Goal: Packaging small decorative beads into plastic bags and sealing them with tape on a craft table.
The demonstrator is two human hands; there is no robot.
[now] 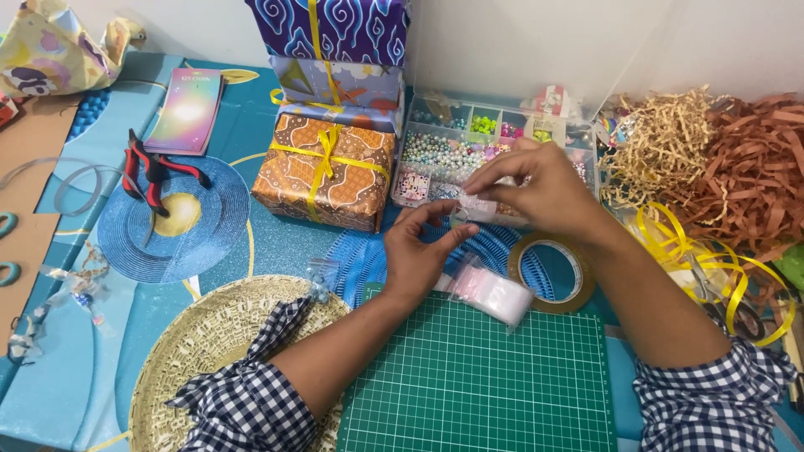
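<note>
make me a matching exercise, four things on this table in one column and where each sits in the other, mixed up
Things:
1. pliers
2. tape roll
3. bead box
4. cutting mat

Places:
A. just right of the left hand, under the right forearm
B. behind both hands, right of the orange gift
C. nearest the camera, between the two forearms
D. far left, on the round blue mat

Pairs: 1-D, 2-A, 3-B, 4-C

The right hand and the left hand pinch a small clear bag between them.
</note>
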